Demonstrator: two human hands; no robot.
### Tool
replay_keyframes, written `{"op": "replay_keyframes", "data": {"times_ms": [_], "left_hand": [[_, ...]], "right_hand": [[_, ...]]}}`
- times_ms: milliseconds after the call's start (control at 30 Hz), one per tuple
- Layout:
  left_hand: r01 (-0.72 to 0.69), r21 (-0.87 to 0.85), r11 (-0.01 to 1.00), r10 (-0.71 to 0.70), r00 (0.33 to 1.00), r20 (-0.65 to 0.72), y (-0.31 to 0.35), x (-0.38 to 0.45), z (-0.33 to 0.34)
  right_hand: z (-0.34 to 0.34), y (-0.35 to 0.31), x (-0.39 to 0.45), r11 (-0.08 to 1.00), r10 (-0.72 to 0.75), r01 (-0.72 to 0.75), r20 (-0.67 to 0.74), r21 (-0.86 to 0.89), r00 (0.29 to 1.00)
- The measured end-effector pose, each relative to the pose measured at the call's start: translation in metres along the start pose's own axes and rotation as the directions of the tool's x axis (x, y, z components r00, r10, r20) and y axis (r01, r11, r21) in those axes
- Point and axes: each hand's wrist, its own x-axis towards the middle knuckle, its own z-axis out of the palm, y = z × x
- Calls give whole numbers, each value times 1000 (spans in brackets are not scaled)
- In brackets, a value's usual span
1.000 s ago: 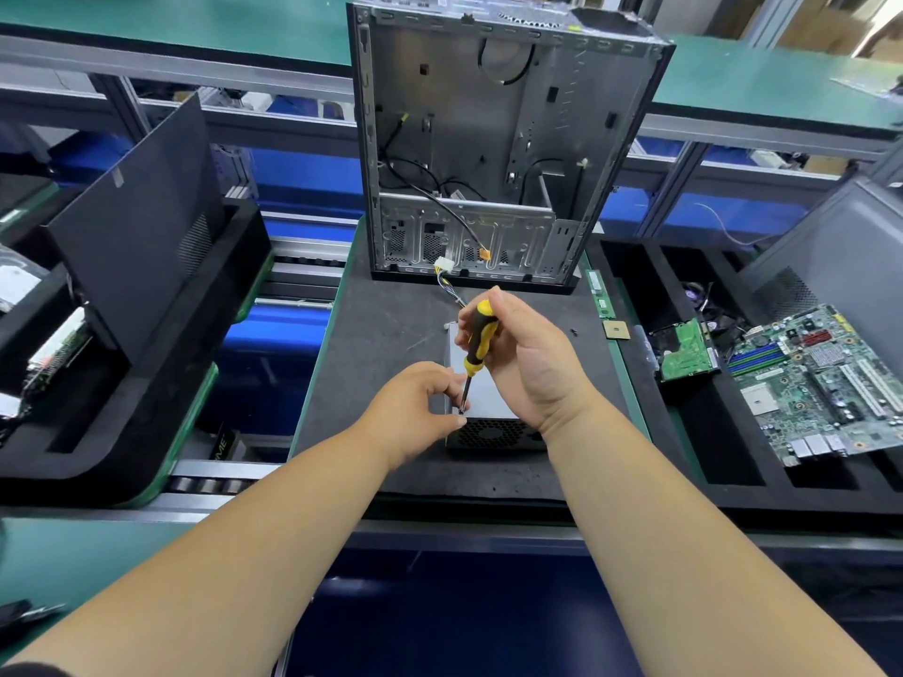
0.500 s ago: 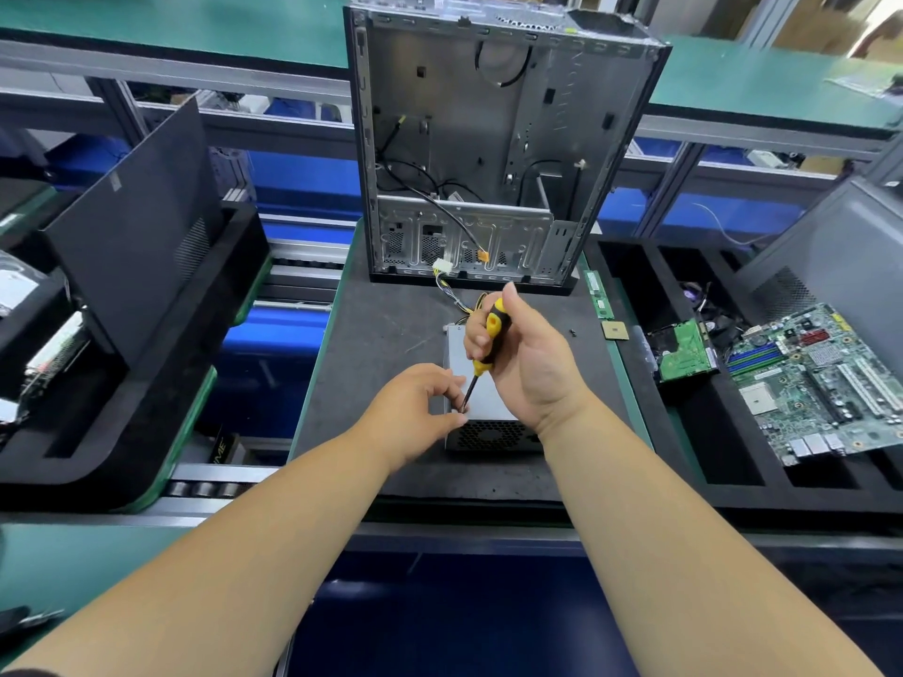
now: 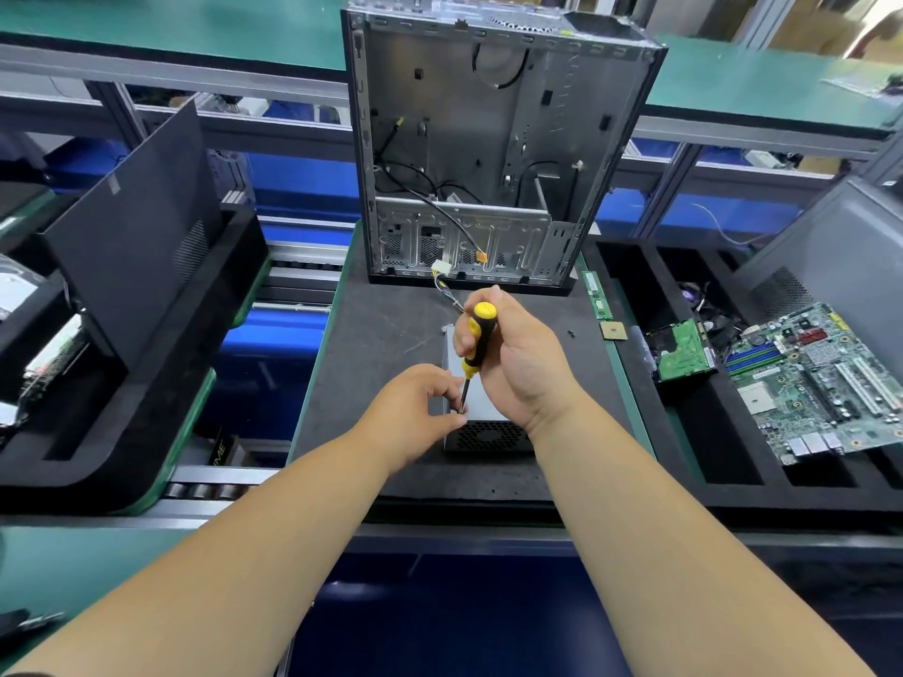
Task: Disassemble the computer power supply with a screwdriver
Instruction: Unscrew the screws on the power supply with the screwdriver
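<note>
Power supply (image 3: 481,400) lies flat on the dark mat (image 3: 386,334), near the mat's front edge, about mid-width; its mesh fan grille faces the front. Cable bundle runs from its far end toward the open case (image 3: 493,149), which stands upright at the mat's back edge.

Right hand (image 3: 520,356) is wrapped round the handle of the screwdriver (image 3: 476,342), black and yellow, held near upright, top tilted slightly right. Shaft points down to the supply's left top edge.

Left hand (image 3: 413,408) curled at the supply's left side, fingertips (image 3: 457,418) pinched close around the shaft tip; whether they touch the shaft or a screw cannot be told.

Small black screw (image 3: 570,332) lies loose near the mat's right edge. CPU chip (image 3: 614,330) and RAM stick (image 3: 596,295) just beyond that edge. Motherboard (image 3: 826,378) and green drive board (image 3: 681,351) sit in the black tray (image 3: 723,461) at right. Black side panel (image 3: 132,246) leans in the left tray.
</note>
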Motion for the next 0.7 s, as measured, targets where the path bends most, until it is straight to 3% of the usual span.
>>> {"op": "replay_keyframes", "data": {"times_ms": [200,333,700], "left_hand": [[4,-33,999,-4,1000,-7,-1,0,2],[6,-31,1000,-6,1000,-15,-3,0,3],[10,3,1000,-10,1000,13,1,-2,-1]], "right_hand": [[-7,-1,2,997,-24,24,1,67,1000],[-14,-2,-2,997,-71,71,38,-4,997],[-13,-6,-2,1000,-19,19,-10,-2,1000]]}}
